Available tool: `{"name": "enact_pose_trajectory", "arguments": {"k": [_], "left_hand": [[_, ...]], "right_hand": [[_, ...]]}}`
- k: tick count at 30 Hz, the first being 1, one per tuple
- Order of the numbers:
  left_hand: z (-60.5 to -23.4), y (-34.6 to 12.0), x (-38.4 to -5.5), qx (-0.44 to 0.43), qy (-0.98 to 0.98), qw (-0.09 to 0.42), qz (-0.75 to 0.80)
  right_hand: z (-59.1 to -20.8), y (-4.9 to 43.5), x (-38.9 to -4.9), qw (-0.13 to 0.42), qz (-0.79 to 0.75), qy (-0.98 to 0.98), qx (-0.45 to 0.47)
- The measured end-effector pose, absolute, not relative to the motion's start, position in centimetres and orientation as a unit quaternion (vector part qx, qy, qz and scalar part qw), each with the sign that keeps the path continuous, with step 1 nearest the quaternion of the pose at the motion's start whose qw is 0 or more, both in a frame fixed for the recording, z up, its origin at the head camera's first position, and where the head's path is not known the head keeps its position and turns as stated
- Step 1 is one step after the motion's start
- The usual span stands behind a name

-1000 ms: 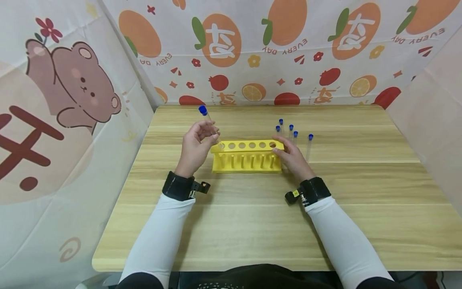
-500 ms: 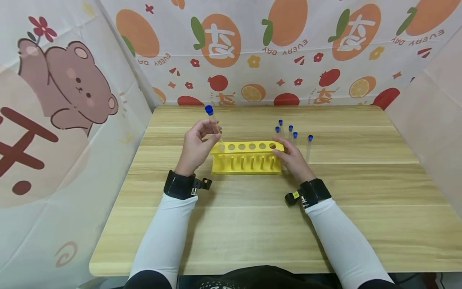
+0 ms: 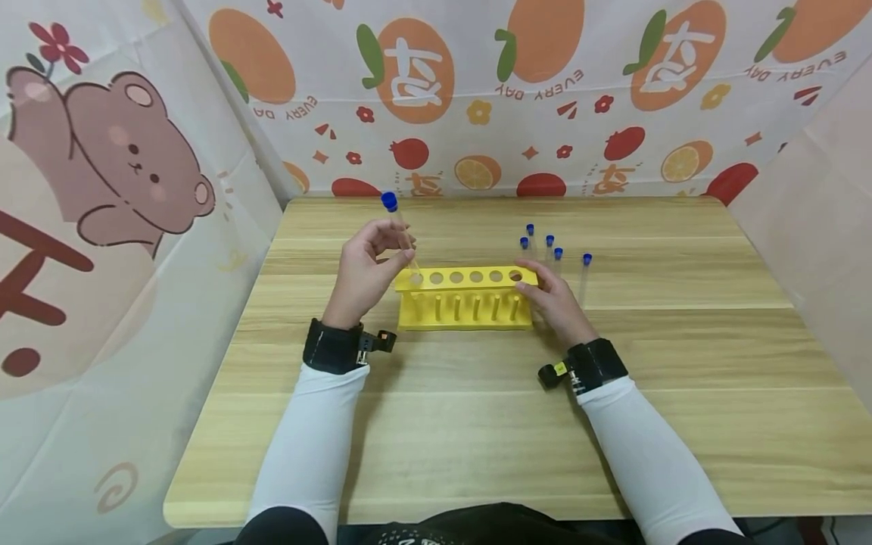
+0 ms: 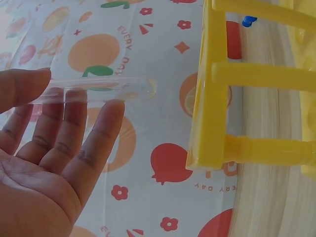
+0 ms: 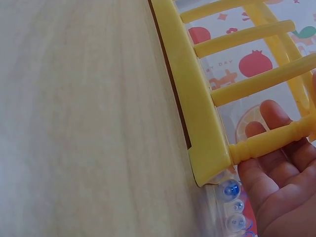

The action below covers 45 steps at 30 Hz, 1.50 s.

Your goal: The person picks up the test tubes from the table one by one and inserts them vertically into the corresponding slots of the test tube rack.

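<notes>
Broad tabletop point(image 3: 470, 424) is spread between the near edge and the yellow rack point(image 3: 466, 287). The rack's right end is gripped by the right hand point(image 3: 555, 303). In the left hand point(image 3: 359, 274), a clear tube point(image 4: 108, 89) is pinched by thumb and fingers, tilted less than a second ago, its tip apparently just short of the rack's leftmost hole.

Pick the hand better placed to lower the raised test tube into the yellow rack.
Left, probably: the left grip pinches the test tube near the left end of the yellow rack, while the right grip holds the right end.
</notes>
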<state>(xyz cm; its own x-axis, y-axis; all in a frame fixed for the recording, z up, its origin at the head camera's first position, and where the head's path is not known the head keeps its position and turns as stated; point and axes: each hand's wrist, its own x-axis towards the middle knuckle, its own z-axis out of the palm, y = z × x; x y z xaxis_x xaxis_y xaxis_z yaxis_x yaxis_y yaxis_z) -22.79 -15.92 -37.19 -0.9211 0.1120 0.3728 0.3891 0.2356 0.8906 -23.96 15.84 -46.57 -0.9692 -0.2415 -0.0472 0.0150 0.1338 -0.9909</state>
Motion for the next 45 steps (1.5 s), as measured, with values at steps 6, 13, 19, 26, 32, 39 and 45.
{"name": "enact_pose_trajectory", "arguments": {"k": [6,13,19,26,32,39,45], "left_hand": [[-37.3,-15.9,-23.1,-0.155,-0.775,0.109,-0.602],[-37.9,-16.1,-23.4,-0.156,-0.771,0.108,-0.607],[-38.1,-16.2,-23.4,-0.149,-0.776,0.104,-0.604],[-38.4,-16.5,-23.4,-0.149,-0.773,0.1,-0.609],[-38.7,-16.5,-23.4,-0.144,-0.773,0.089,-0.611],[-39.0,-16.4,-23.5,-0.142,-0.781,0.083,-0.603],[-39.4,-16.3,-23.7,-0.14,-0.785,0.081,-0.597]], "right_hand": [[-46.5,15.8,-24.0,0.098,-0.657,0.744,-0.072],[-46.6,15.8,-24.0,0.098,-0.663,0.74,-0.066],[-46.7,15.8,-24.0,0.1,-0.665,0.737,-0.061],[-46.7,15.9,-24.1,0.097,-0.662,0.74,-0.069],[-46.7,15.9,-23.9,0.1,-0.665,0.737,-0.07],[-46.8,15.9,-24.0,0.101,-0.66,0.741,-0.072],[-46.7,15.9,-24.0,0.101,-0.665,0.737,-0.066]]}}
